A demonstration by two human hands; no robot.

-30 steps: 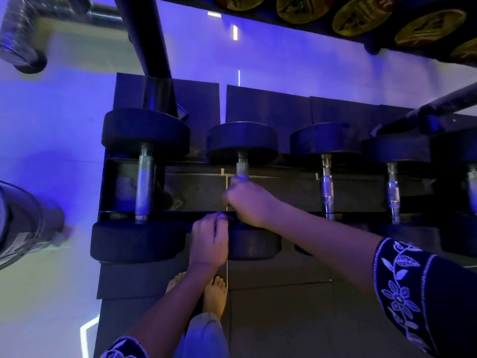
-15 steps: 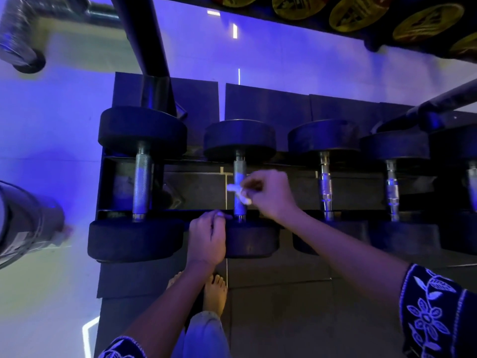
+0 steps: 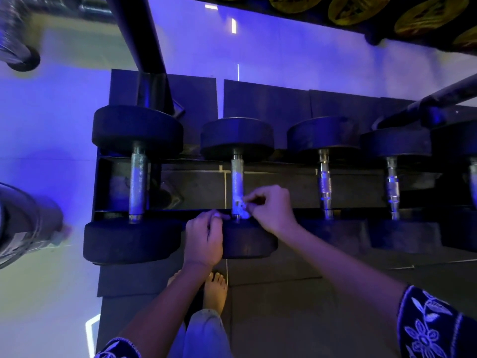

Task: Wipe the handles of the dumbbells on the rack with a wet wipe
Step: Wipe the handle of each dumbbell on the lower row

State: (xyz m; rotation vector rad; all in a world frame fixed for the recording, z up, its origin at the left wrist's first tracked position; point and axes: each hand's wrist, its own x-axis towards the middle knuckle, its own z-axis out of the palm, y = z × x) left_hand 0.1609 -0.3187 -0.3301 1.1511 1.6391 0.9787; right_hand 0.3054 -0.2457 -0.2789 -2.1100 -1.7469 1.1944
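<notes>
At near end of second handle (image 3: pixel 237 177), right hand (image 3: pixel 273 210) fingers pinch wet wipe (image 3: pixel 241 211), slid down from far end in the last second. Left hand (image 3: pixel 205 236) fingers stay curled over dumbbell head (image 3: pixel 247 241). Shaft bare beyond fingertips; stroke probably near done, handles right of fingers likely next.

Knurled metal handle (image 3: pixel 237 182), matt heads (image 3: pixel 237 136)

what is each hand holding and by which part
The right hand pinches a wet wipe by its edge, against the near end of the second dumbbell's handle. The left hand grips that dumbbell's near head at its left rim.
</notes>
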